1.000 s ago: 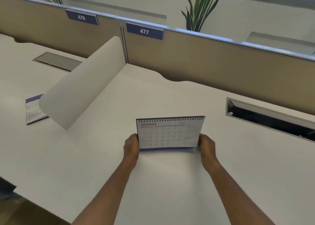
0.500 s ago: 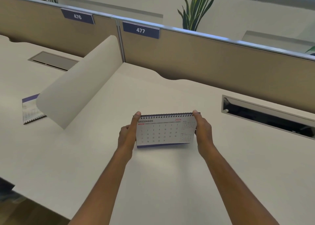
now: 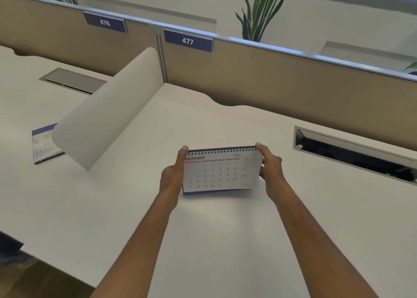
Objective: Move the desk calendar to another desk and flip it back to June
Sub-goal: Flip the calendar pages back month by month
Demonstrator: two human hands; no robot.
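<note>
Two hands frame the desk calendar (image 3: 220, 171) as I watch from the head camera: the left hand (image 3: 172, 175) grips its left edge with a finger hooked up at the end of the spiral binding (image 3: 222, 150), and the right hand (image 3: 269, 169) clasps the right edge the same way, a fingertip on the far end of the coil. Both are closed on the calendar, which stands on the worktop (image 3: 225, 241) under the partition label 477 (image 3: 188, 41), straight ahead of me and centred between my forearms. Its long axis runs left to right, with the binding along the top edge farthest from me, and the open page reads December. Neither hand is nearer; they sit level at opposite ends. I judge the move to the new desk done and the flipping about to start: the pages hinge on that top coil, so each leaf has to lift from the bottom edge nearest me and swing up and over the back. One hand should steady the stand while the other turns leaves. A second calendar (image 3: 44, 144) lies flat on the neighbouring desk to the left, partly behind the curved divider (image 3: 108, 108).
</note>
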